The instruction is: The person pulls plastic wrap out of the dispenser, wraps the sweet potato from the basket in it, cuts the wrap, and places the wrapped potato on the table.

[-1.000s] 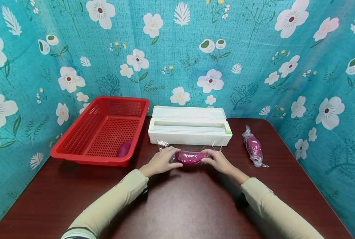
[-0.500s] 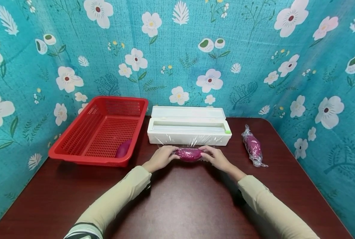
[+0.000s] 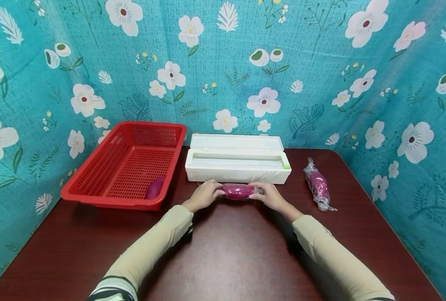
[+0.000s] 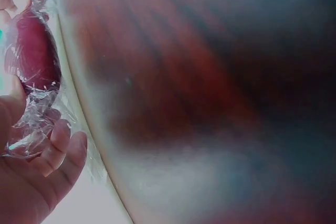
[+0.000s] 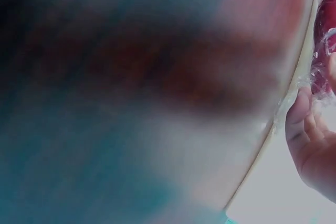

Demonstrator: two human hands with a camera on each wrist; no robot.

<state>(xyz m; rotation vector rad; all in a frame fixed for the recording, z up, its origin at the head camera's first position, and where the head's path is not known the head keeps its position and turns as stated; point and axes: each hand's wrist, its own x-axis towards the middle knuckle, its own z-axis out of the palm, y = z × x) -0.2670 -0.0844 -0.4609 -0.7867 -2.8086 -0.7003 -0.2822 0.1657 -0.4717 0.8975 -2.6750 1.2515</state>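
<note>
One wrapped purple item (image 3: 237, 192) between left hand (image 3: 205, 195), right hand (image 3: 272, 195); both grip ends.

Purple vegetable (image 3: 236, 191), red basket (image 3: 110, 200), white box (image 3: 238, 174), teal curtain (image 3: 217, 54) with white flowers (image 3: 224, 120), reddish-brown table (image 3: 230, 251), cream sleeves (image 3: 159, 240)

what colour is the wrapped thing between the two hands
Purplish red; the wrapped thing shows best in the head view.
</note>
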